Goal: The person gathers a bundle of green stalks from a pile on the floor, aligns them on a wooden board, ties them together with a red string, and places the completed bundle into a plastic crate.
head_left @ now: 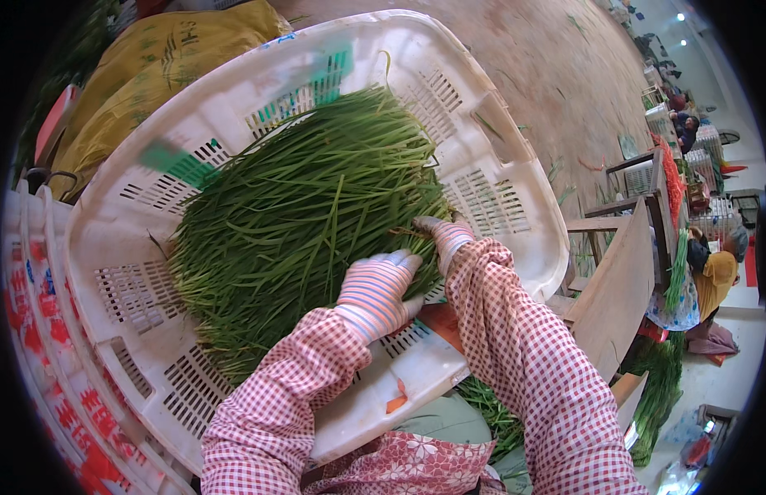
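A thick heap of long, flat green leaves, apparently garlic chives [296, 210], lies in a large white plastic basket [383, 31] with slotted walls. My left hand [380, 291], in a striped knit glove, is curled around a bunch at the heap's near edge. Just right of it, my right hand [448, 238], also gloved, grips the same bunch at its stem ends. The bunch rests on the heap, and its underside is hidden by my hands. Red-checked sleeves cover both my forearms.
Stacked white baskets with red markings [61, 371] stand at left, beside a yellow woven sack [172, 68]. A wooden bench [612, 284] stands at right. Loose greens [494, 408] lie below the basket's near rim. People [717, 272] are farther off at right.
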A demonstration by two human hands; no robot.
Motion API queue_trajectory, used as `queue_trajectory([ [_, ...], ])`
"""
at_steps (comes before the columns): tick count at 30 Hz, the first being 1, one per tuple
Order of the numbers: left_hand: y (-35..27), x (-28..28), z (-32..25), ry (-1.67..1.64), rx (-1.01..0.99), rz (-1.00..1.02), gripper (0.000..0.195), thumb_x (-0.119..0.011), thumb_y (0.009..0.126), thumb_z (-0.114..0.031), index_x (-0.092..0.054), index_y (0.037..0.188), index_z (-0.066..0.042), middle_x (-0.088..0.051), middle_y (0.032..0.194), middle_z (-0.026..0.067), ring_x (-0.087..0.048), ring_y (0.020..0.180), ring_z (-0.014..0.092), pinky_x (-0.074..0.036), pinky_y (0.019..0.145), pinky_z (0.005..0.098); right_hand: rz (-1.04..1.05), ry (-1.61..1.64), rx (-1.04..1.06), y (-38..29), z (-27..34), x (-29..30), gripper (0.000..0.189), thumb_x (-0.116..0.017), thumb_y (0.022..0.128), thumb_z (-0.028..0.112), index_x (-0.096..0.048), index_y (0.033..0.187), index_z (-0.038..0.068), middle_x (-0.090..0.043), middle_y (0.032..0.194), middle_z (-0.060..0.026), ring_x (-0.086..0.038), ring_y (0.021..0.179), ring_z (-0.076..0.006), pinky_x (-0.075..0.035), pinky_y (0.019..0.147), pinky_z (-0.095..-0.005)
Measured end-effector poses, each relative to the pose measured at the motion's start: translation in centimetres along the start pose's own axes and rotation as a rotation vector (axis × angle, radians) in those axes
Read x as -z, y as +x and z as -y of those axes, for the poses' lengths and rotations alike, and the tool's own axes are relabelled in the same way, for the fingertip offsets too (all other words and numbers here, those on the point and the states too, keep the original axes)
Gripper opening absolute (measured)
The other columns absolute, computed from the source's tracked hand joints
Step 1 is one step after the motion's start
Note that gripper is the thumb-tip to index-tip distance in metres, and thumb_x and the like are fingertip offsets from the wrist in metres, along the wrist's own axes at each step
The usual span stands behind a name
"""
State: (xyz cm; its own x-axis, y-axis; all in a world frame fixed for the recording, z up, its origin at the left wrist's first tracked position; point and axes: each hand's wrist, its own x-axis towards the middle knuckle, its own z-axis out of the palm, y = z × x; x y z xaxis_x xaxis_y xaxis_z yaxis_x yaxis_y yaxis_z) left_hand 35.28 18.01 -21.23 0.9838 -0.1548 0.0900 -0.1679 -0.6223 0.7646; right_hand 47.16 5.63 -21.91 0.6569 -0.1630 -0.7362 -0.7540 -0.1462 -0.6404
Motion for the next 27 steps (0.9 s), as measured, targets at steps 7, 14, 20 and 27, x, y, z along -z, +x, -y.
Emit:
queue_trajectory([
  [7,1.2,1.7,1.5,-0.242,0.159,-0.22,0.121,-0.089,0.054,-0.035,-0.018,0.147,-0.003,-0.041,0.137,0.0243,-0.043,0.126,0.038,-0.035,0.108,0.042,0.005,0.092,0.081,0.4,-1.3,-0.4,0.062,-0.072,0.071,0.0,-0.045,0.128,0.003,-0.065,0.097,-0.0144,-0.064,0.082,-0.028,-0.056,0.067,-0.0446],
  [14,0.6,-0.6,2.1,-0.496,0.196,-0.203,0.129,-0.091,0.055,-0.021,-0.003,0.15,-0.016,-0.051,0.132,0.0173,-0.055,0.117,0.028,-0.044,0.1,0.038,0.418,0.273,0.267,-7.0,-0.3,-1.6,0.074,-0.078,0.072,0.002,-0.04,0.136,0.003,-0.06,0.116,-0.0147,-0.06,0.102,-0.0248,-0.052,0.086,-0.0386],
  [20,0.3,1.3,5.9,-0.763,0.306,-0.128,0.111,-0.087,0.057,-0.015,-0.02,0.145,-0.006,-0.057,0.124,0.0132,-0.056,0.11,0.022,-0.042,0.1,0.0317,0.404,0.027,0.595,-4.5,-0.1,-0.3,0.109,-0.083,0.067,0.046,-0.023,0.147,0.001,-0.036,0.143,-0.0242,-0.036,0.132,-0.0338,-0.033,0.108,-0.0438],
  [27,0.9,-1.1,4.6,-0.973,0.388,-0.137,0.076,-0.081,0.067,-0.025,-0.043,0.129,-0.005,-0.06,0.118,0.0114,-0.057,0.11,0.022,-0.045,0.098,0.034,0.695,0.122,0.584,-7.3,-0.4,-3.2,0.125,-0.088,0.053,0.003,-0.01,0.15,0.012,-0.039,0.14,-0.0178,-0.042,0.126,-0.0302,-0.037,0.106,-0.0397],
])
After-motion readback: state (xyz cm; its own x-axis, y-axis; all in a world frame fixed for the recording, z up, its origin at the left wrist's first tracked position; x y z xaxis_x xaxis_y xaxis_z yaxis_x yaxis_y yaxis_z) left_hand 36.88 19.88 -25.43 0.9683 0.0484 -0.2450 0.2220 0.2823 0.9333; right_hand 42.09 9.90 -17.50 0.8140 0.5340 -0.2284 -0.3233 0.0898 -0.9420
